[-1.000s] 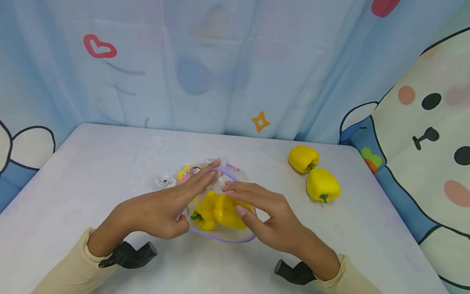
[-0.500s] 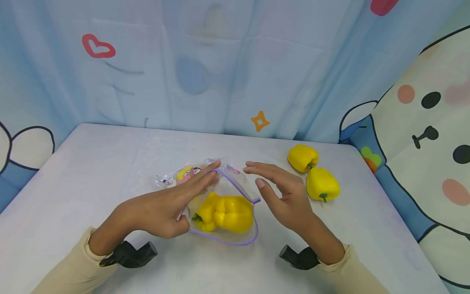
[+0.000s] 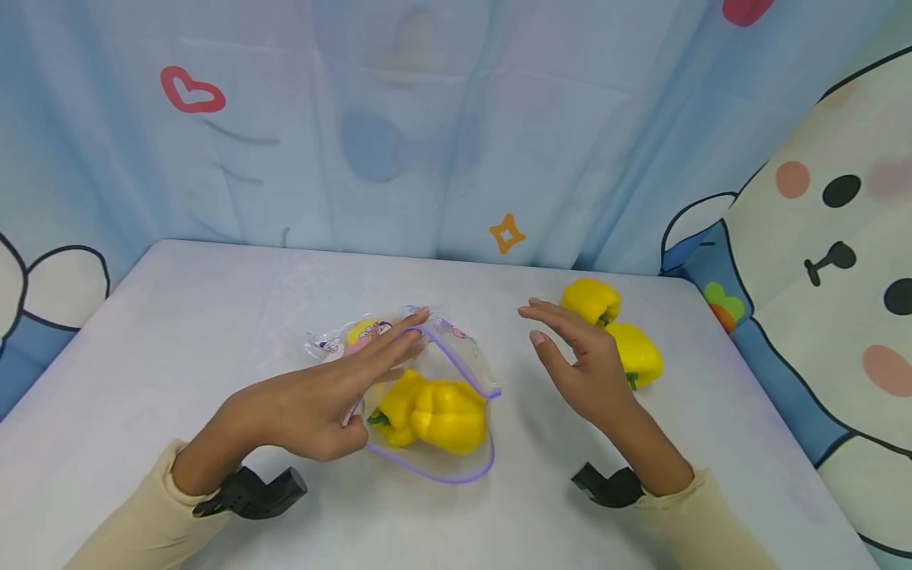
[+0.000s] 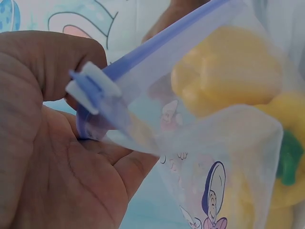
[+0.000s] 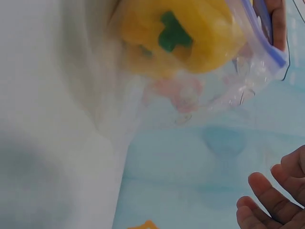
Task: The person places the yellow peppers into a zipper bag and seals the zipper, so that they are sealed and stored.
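A clear plastic zip bag [image 3: 470, 477] with a purple rim and printed cartoon figures lies on the table, its mouth spread wide. Inside it are yellow bell peppers, one [image 3: 450, 416] near the mouth and one [image 3: 399, 400] with a green stem. My left hand [image 3: 313, 416] holds the bag's rim, thumb bent against it and fingers stretched along the far side; a white zip slider [image 4: 97, 86] shows by the thumb in the left wrist view. My right hand [image 3: 587, 364] hovers right of the bag, fingers loosely bent, holding nothing. It partly covers two loose yellow peppers, one farther back [image 3: 589, 299], one nearer [image 3: 641, 355].
A white cloth covers the table [image 3: 178, 317]. Behind it hangs a light blue printed curtain [image 3: 427, 142], with a large cartoon animal print [image 3: 798, 261] at the right. Both wrists carry a black camera mount, the left one [image 3: 249, 495] near the front.
My right hand has drawn back from the bag's mouth and moved right, towards the loose peppers. The bag's right rim is uncovered and has shifted slightly. My left hand has stayed in place.
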`<move>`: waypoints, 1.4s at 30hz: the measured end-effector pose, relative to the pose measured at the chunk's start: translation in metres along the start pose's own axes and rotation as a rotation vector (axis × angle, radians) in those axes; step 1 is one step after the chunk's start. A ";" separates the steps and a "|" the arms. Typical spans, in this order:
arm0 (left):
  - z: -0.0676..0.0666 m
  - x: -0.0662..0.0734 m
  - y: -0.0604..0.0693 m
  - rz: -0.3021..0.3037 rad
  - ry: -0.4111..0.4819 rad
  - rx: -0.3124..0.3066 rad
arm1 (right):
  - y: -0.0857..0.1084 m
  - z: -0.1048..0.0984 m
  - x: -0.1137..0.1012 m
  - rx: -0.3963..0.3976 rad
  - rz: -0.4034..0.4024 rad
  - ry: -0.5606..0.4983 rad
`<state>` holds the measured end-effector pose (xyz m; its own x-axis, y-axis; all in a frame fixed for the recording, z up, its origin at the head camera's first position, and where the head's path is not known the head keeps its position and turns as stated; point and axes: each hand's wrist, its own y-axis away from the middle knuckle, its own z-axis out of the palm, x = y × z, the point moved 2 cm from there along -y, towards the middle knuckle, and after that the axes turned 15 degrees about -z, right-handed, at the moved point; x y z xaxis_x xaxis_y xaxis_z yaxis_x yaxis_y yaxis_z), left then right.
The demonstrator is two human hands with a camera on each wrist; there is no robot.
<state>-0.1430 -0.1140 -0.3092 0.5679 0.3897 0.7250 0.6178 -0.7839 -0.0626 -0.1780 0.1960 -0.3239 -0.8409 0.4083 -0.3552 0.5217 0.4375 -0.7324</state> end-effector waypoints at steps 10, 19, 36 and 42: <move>-0.002 -0.001 0.001 -0.058 -0.137 0.012 | 0.016 -0.023 0.018 0.027 0.059 0.040; -0.001 -0.001 0.001 -0.071 -0.144 0.014 | 0.033 -0.044 0.035 0.017 0.252 0.203; -0.002 -0.002 0.002 -0.079 -0.171 0.022 | 0.077 -0.074 0.087 -0.011 0.524 0.318; -0.002 -0.003 0.001 -0.056 -0.160 0.024 | 0.122 -0.080 0.150 -0.058 0.586 0.379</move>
<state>-0.1447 -0.1170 -0.3100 0.6102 0.5063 0.6094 0.6629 -0.7475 -0.0427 -0.2295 0.3748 -0.4198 -0.3161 0.8365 -0.4476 0.8898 0.0977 -0.4458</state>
